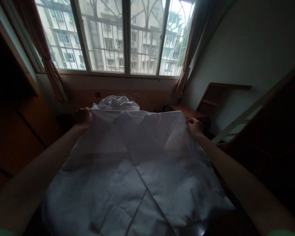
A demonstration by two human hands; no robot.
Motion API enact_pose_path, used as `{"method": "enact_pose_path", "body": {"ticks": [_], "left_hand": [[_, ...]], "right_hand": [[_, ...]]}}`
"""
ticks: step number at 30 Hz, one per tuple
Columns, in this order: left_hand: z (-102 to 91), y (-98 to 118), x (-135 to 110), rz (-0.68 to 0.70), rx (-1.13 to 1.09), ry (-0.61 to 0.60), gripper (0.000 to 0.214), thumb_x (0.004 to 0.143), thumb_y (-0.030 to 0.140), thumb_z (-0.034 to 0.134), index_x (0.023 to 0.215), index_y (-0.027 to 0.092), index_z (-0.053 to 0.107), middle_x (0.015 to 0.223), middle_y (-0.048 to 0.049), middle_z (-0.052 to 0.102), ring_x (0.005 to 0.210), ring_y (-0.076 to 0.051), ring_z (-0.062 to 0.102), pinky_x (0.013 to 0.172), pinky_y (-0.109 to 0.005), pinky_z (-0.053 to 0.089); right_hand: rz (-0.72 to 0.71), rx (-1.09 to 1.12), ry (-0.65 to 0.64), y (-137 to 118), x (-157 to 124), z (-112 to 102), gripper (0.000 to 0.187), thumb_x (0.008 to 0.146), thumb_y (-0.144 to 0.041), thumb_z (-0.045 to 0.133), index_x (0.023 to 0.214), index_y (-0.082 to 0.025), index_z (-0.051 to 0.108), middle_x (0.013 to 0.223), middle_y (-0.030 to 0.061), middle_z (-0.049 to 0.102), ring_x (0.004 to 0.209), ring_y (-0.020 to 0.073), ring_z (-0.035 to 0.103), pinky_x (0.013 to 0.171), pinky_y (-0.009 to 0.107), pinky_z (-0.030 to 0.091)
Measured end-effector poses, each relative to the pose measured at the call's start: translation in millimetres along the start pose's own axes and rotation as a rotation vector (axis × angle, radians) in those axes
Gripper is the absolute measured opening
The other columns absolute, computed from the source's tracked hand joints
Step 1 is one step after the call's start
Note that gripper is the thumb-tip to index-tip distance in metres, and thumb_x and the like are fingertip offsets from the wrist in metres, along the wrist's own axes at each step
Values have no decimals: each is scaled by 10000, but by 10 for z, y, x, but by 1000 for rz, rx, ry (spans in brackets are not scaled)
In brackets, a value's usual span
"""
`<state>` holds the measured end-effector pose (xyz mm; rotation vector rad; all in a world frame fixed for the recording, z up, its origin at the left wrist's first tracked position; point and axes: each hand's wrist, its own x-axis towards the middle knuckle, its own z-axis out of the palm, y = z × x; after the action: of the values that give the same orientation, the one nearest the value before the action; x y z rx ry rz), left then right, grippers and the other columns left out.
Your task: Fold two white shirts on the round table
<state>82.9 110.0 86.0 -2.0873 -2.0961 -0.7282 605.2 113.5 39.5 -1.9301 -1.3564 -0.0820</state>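
A large white sheet (pixel 137 157) is stretched out in front of me over the bed. My left hand (pixel 83 117) is closed on its far left corner. My right hand (pixel 194 126) pinches the far right corner. Both arms are held out straight, and the sheet's far edge runs taut between the two hands. Creases and fold lines cross the cloth. Behind the far edge lies a bunched white pillow or bedding pile (pixel 116 102).
A barred window (pixel 118 36) with dark red curtains (pixel 52 70) fills the far wall. A wooden headboard (pixel 149 98) runs below it. A wooden bedside shelf (pixel 211 98) stands at the right, a dark wardrobe (pixel 12 131) at the left.
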Motion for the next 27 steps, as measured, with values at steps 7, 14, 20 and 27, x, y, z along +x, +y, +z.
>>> {"method": "enact_pose_path", "body": {"ticks": [7, 14, 20, 27], "left_hand": [[441, 191, -182, -67, -50, 192, 582, 905, 252, 335, 1298, -125, 129, 1376, -340, 108, 1263, -389, 118, 988, -480, 136], [973, 554, -700, 318, -38, -25, 477, 902, 261, 271, 1339, 70, 272, 1433, -166, 219, 1317, -256, 164, 1042, -379, 150], [1250, 183, -801, 275, 13, -167, 543, 880, 378, 309, 1361, 136, 245, 1434, -108, 259, 1324, -233, 192, 1063, -381, 178], [1096, -456, -787, 120, 97, -64, 518, 883, 368, 277, 1304, 72, 330, 1373, -140, 366, 1287, -227, 287, 1050, -352, 249]], "right_hand": [[34, -147, 8, -188, -188, 218, 237, 792, -208, 440, 973, -154, 584, 975, 135, 634, 895, 249, 583, 756, 333, 433], [-494, 30, -261, -658, -939, 683, 374, 796, -222, 475, 1151, -106, 487, 1152, 152, 562, 1076, 235, 511, 927, 357, 386], [-730, -25, -492, -566, -1366, 965, 397, 840, -314, 441, 1198, -151, 499, 1312, 128, 451, 1227, 227, 385, 1006, 399, 323], [-773, -65, -464, -518, -1367, 976, 415, 865, -327, 392, 1205, -118, 509, 1304, 138, 460, 1227, 243, 386, 1008, 411, 328]]}}
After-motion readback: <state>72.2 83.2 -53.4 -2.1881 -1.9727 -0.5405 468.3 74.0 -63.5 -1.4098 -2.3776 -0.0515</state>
